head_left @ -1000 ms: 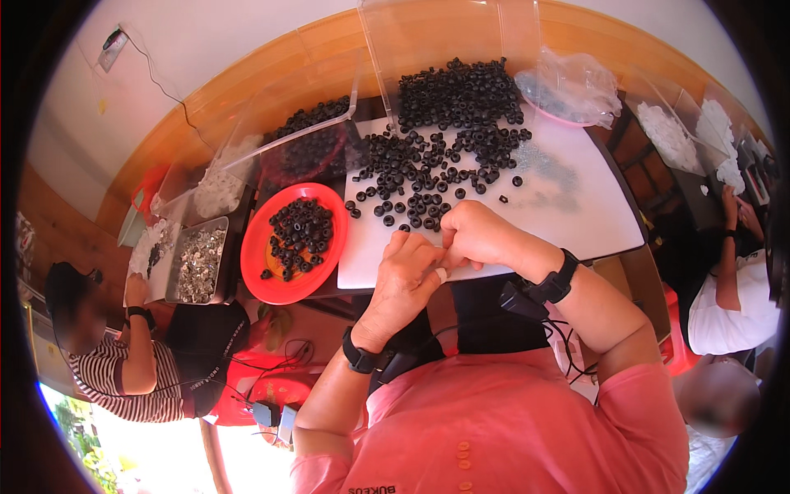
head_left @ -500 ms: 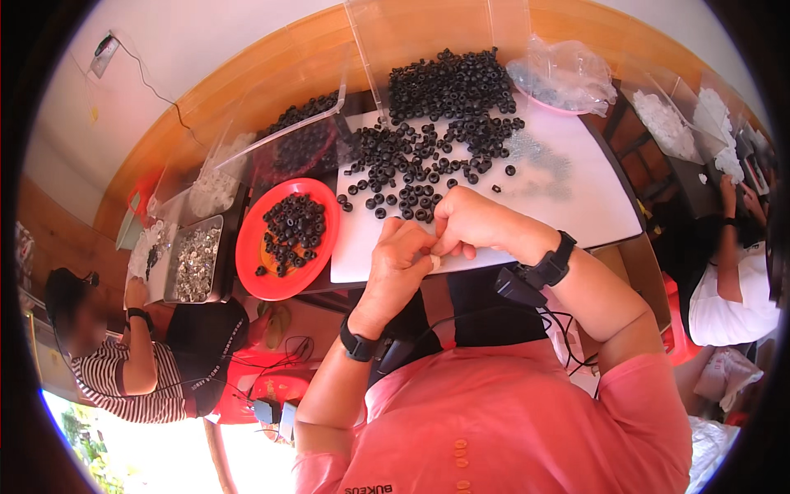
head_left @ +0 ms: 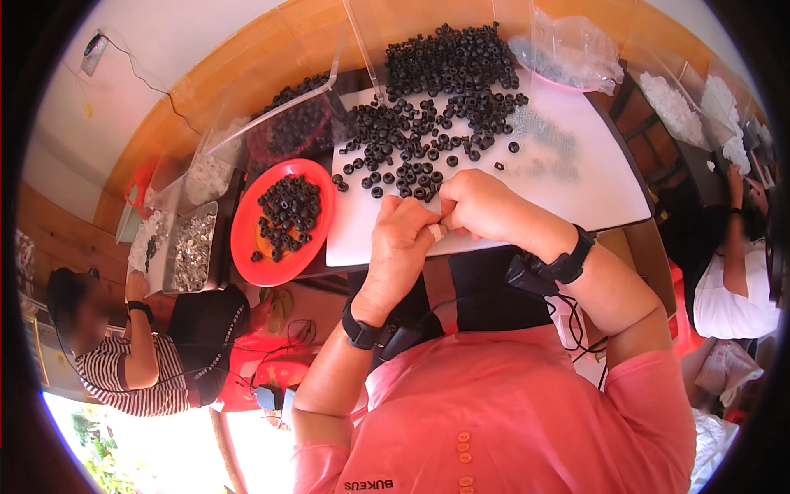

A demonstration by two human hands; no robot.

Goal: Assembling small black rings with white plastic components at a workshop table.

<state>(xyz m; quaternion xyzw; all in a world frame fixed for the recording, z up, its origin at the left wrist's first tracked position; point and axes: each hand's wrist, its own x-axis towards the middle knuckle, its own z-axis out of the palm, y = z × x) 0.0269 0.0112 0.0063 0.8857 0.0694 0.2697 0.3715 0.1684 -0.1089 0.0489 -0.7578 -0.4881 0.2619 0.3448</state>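
My left hand [head_left: 401, 245] and my right hand [head_left: 487, 206] meet over the front edge of a white board [head_left: 605, 193]. Both have their fingers curled and pressed together; whatever is between them is hidden. A pale wrap [head_left: 437, 233] shows at the left thumb. Just beyond the hands lie loose black, round, ring-like parts [head_left: 420, 177], which thicken into a heap [head_left: 448, 62] at the back of the board. To the left stands a red oval plate [head_left: 243, 216] with more of these black parts [head_left: 290, 206] on it.
Small clear pieces [head_left: 547, 136] are scattered at the board's right. Behind them sits a pink dish with a clear plastic bag [head_left: 568, 53]. A clear bin [head_left: 300, 115] and a metal tray of small parts [head_left: 193, 247] stand left. People work at both sides.
The board and the things on it appear slightly higher in the view. My two hands stay together at the board's edge, and the right fist has turned a little.
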